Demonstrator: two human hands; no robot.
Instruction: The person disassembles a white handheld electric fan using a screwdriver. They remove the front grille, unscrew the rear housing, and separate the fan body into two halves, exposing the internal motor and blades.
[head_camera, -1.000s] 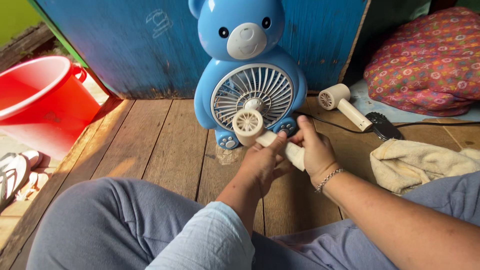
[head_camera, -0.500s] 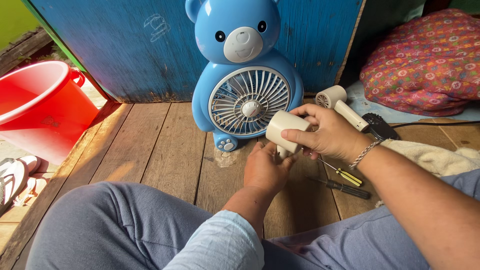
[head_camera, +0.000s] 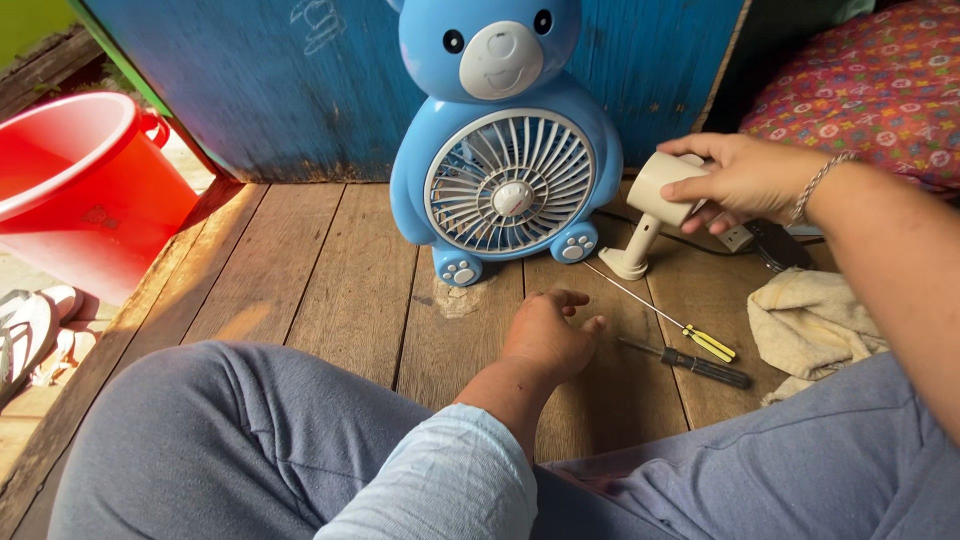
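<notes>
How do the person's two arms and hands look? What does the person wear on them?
The left hand is bare, with no ring or glove in view; a light blue sleeve covers that arm and ends before the wrist. The right hand is also bare, and its forearm has no sleeve in view. A thin silver chain bracelet sits on the right wrist.

The person wears loose grey-blue trousers (head_camera: 240, 440) with soft folds over both legs. The left arm carries a pale blue sleeve (head_camera: 440, 485) pushed up above the wrist; the right arm is bare, with a thin silver chain bracelet (head_camera: 815, 185).
</notes>
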